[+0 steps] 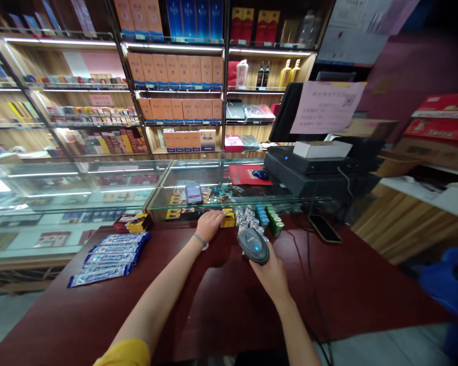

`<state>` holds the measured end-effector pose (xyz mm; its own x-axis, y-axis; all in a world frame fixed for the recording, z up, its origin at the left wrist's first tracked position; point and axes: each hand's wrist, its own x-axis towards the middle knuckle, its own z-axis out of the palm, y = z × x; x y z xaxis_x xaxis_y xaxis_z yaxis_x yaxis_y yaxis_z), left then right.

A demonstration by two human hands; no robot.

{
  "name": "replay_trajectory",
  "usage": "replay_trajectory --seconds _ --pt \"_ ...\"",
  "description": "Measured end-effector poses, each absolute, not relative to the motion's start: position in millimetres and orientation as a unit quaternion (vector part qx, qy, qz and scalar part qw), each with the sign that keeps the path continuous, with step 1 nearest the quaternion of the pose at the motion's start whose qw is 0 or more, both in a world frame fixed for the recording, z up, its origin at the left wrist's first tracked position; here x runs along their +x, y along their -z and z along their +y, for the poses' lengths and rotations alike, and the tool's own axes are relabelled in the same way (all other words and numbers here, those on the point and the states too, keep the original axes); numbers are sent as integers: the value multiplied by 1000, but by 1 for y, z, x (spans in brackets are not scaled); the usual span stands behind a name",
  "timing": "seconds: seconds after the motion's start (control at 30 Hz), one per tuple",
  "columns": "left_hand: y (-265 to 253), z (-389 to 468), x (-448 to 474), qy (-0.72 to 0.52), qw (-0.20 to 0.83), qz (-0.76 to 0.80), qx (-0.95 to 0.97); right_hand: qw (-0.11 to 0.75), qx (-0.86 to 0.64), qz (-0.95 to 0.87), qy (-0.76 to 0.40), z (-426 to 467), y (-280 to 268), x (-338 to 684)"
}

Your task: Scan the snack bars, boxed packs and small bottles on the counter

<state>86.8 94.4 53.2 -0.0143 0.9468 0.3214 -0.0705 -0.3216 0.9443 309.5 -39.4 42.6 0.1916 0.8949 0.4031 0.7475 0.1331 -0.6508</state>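
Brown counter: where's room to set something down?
Bare: between blue packets and left forearm; between it and right forearm; right of black cable, nearer than dark phone. Crowded: far middle, with left hand, yellow packs, cans, scanner.

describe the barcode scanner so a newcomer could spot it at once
Above the dark red counter, find the right grip. It holds the barcode scanner near small silver, blue and green items. Unlike them, it is dark grey and oval-topped, with a glowing blue light.

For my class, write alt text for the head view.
A person's right hand holds a grey scanner near silver, blue and green items on a red counter; the left hand is beside yellow packets. Stocked shelves stand behind.
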Motion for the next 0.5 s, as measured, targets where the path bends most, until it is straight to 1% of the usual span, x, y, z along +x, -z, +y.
replay_trajectory --seconds 0.07,0.17,0.2,0.23,0.4,0.5 --pt "-45 100 91 -594 416 393 566 411 -660 -622 -97 -42 -45 314" --pt "-34 106 95 -588 338 380 629 411 -663 -617 -107 -44 -48 319" --pt "-31 108 96 -580 326 377 644 410 -664 -616 -106 -45 -49 319" --pt "-30 110 97 -572 331 377 649 408 -667 -615 -103 -46 -50 320" --pt "-31 112 101 -552 417 383 612 404 -673 -612 -95 -45 -53 320" --pt "-31 111 103 -555 428 392 596 403 -675 -612 -82 -44 -52 320"
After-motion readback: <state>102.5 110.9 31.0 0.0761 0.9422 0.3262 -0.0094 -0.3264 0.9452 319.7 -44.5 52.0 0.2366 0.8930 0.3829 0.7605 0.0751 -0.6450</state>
